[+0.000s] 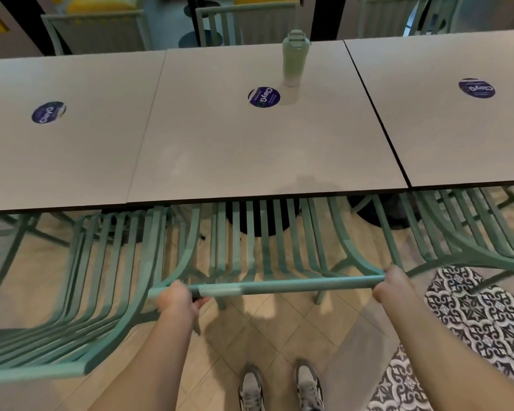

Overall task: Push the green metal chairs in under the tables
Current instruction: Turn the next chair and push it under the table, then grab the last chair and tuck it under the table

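Your left hand (177,298) and right hand (393,284) both grip the top rail of the middle green metal slatted chair (264,256), whose seat is already partly under the grey rectangular middle table (250,161). It seems only a short push is left here. The left green chair (72,292) still stands out far, while the right green chair (472,232) looks nearly in.
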The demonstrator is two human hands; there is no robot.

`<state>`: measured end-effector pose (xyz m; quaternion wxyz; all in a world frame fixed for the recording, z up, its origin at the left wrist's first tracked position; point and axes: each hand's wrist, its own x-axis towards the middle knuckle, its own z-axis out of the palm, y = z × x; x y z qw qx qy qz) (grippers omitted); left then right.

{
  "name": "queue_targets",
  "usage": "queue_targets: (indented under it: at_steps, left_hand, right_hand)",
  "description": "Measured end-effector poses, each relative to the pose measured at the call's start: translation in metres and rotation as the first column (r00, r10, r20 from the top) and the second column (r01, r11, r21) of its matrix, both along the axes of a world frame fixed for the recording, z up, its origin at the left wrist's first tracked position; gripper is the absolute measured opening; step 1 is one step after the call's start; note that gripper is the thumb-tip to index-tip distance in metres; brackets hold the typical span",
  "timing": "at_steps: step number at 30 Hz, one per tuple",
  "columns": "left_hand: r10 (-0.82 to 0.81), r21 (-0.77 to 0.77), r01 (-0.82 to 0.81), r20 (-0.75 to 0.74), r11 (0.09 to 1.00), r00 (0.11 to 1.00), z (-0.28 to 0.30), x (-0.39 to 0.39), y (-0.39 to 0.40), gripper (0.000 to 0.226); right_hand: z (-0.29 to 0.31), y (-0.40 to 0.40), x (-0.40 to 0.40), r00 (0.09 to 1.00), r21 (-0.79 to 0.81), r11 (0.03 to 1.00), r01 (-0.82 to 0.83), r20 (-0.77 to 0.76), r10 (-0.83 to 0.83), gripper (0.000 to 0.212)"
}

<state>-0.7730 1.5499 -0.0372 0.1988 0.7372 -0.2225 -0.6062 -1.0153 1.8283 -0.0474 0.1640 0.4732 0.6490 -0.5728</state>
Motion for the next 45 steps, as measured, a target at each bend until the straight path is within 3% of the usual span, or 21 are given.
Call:
queue_targets:
  at_steps: [4, 11, 23, 32, 39, 45]
  left_hand:
    - [-0.043, -0.006, 0.044, 0.043, 0.999, 0.998, -0.005, -0.001, 0.007, 0.045]
    - [-0.048, -0.001, 0.048, 0.011, 0.999, 0.999, -0.007, 0.002, 0.005, 0.045]
    - [-0.010, 0.005, 0.010, -0.029, 1.000, 1.000, -0.008, 0.001, 0.004, 0.045]
    - [-0.057, 0.005, 0.057, 0.001, 0.998, 0.998, -0.007, 0.005, 0.005, 0.044]
    - [0.029, -0.001, -0.029, -0.036, 1.000, 0.999, -0.006, 0.008, 0.004, 0.047]
    - [0.014, 0.008, -0.013, -0.108, 1.000, 0.994, 0.001, 0.015, 0.004, 0.044]
  right_hand:
    - [0.013, -0.002, -0.006, 0.997, -0.026, 1.000, 0.005, 0.074, -0.004, 0.049]
    - [0.024, -0.003, -0.007, 0.992, -0.083, 0.994, 0.073, 0.110, -0.064, 0.046]
    - [0.021, -0.001, -0.005, 0.993, -0.102, 0.992, 0.074, 0.103, -0.064, 0.045]
    - [0.007, 0.000, 0.019, 0.978, -0.344, 0.915, 0.210, 0.059, -0.202, 0.057]
    - [0.006, -0.002, 0.022, 0.970, -0.308, 0.922, 0.234, 0.005, -0.244, 0.059]
    - [0.010, 0.003, 0.023, 0.984, -0.341, 0.924, 0.172, 0.010, -0.179, 0.053]
